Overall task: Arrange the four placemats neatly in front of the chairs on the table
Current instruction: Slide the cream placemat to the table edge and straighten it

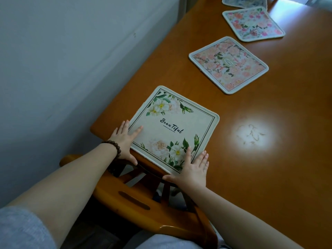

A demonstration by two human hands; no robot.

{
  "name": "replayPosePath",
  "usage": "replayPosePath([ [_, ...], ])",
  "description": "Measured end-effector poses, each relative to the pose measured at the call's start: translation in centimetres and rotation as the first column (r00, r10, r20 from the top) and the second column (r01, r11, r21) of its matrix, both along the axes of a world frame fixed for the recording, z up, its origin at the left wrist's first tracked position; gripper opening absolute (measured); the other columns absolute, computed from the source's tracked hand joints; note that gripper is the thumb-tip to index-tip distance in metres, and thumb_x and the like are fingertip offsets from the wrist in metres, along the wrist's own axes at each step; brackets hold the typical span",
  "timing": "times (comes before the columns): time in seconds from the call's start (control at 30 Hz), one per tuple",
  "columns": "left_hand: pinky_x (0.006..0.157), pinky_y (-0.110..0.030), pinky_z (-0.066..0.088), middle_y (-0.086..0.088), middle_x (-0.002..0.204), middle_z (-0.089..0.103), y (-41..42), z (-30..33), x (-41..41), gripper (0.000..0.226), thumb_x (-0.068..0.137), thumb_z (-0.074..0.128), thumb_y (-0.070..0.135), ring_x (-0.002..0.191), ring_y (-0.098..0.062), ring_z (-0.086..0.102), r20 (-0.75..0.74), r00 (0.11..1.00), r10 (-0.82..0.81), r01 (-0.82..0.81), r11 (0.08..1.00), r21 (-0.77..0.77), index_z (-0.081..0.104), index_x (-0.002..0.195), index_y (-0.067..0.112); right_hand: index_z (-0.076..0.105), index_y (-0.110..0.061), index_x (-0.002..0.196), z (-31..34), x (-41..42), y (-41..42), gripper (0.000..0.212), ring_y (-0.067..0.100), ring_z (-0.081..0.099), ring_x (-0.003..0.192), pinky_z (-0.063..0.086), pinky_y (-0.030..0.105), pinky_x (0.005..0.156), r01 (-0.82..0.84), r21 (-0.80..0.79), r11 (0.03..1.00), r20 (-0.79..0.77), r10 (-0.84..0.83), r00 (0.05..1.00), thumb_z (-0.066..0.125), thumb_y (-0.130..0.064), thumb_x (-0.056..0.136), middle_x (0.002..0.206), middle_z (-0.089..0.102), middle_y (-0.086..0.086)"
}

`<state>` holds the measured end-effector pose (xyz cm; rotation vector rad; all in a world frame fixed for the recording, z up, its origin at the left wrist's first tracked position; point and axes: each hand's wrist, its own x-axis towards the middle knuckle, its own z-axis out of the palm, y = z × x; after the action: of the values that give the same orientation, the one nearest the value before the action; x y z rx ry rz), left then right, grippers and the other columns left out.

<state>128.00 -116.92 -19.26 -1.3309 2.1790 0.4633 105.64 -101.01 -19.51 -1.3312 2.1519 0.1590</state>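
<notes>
A glossy orange-brown wooden table [269, 168] stands close to a pale grey wall [71, 51], a bright patch of reflected light on its top. At the table's near corner lies the cream placemat [173, 129], printed with white flowers, green leaves and the word "Beautiful", its near edge running along the table's rim just above a wooden chair [143, 209] tucked beneath. The left hand [124, 141] lies flat and spread on the mat's left edge, fingers resting on the fabric and thumb hooked over the table's edge; a dark beaded bracelet [115, 150] circles that wrist. The right hand [192, 169] is likewise flat with fingers splayed, pressing on the mat's near right corner, the outer fingers reaching onto bare wood. Neither hand grips anything. Further along the same side of the table, well apart from one another, lie a pink floral placemat [229, 65], then a pink-and-blue floral placemat [253, 24], and a fourth placemat [244, 1] cut off by the frame's top edge. A grey sleeve [21, 229] shows at the lower left.
</notes>
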Motion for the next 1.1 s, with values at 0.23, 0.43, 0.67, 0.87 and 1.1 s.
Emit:
replayPosePath([
  [0.23,0.115,-0.047,0.007,-0.023,0.155,-0.014,1.5,-0.3,-0.1,0.125,0.061,0.079,0.061,0.143,-0.035,-0.014,-0.074,0.994,0.084,-0.09,0.993,-0.081,-0.006,0.15,0.036,-0.026,-0.024,0.146,-0.1,0.6,1.0,0.125,0.043,-0.031,0.135,-0.017,0.048,0.109,-0.056,-0.015,0.998,-0.04,0.056,0.998,0.065,-0.067,0.072,0.146,-0.032,0.031],
  [0.43,0.114,-0.048,0.014,-0.022,0.156,-0.004,1.5,0.3,-0.2,0.122,0.057,0.082,0.059,0.144,-0.036,-0.006,-0.109,0.988,0.11,-0.12,0.989,-0.089,0.006,0.15,0.036,-0.023,-0.027,0.147,-0.2,0.3,1.0,0.122,0.041,-0.031,0.136,-0.019,0.048,0.108,-0.054,-0.043,0.998,-0.068,0.051,0.996,0.064,-0.069,0.071,0.148,-0.03,0.029],
  [0.67,0.115,-0.046,0.01,-0.019,0.157,-0.007,2.1,0.4,-0.2,0.113,0.063,0.081,0.056,0.145,-0.033,-0.007,-0.168,0.978,0.122,-0.135,0.988,-0.07,0.011,0.15,0.035,-0.022,-0.027,0.148,-0.4,-0.1,1.5,0.123,0.04,-0.029,0.138,-0.014,0.048,0.113,-0.06,-0.066,0.996,-0.07,0.055,0.996,0.065,-0.069,0.071,0.149,-0.029,0.029],
  [0.87,0.113,-0.055,-0.002,-0.017,0.156,-0.02,2.1,1.1,-1.2,0.127,0.055,0.068,0.078,0.141,-0.036,-0.021,0.016,0.998,0.058,-0.057,0.996,-0.068,-0.008,0.149,0.039,-0.023,-0.026,0.147,0.2,-0.7,1.5,0.125,0.039,-0.028,0.138,-0.016,0.047,0.11,-0.041,-0.064,0.997,-0.071,0.036,0.997,0.05,-0.085,0.064,0.15,-0.029,0.027],
  [1.1,0.116,-0.05,0.004,-0.009,0.16,-0.005,2.8,3.1,-7.1,0.098,0.077,0.039,0.079,0.146,-0.027,-0.004,-0.168,0.984,0.055,-0.083,0.983,-0.163,-0.005,0.151,0.031,-0.018,-0.026,0.149,1.7,-4.8,-0.2,0.101,0.033,-0.022,0.142,-0.009,0.047,0.116,0.062,-0.176,0.982,-0.05,-0.072,0.996,0.036,-0.078,0.081,0.153,-0.026,0.019],
])
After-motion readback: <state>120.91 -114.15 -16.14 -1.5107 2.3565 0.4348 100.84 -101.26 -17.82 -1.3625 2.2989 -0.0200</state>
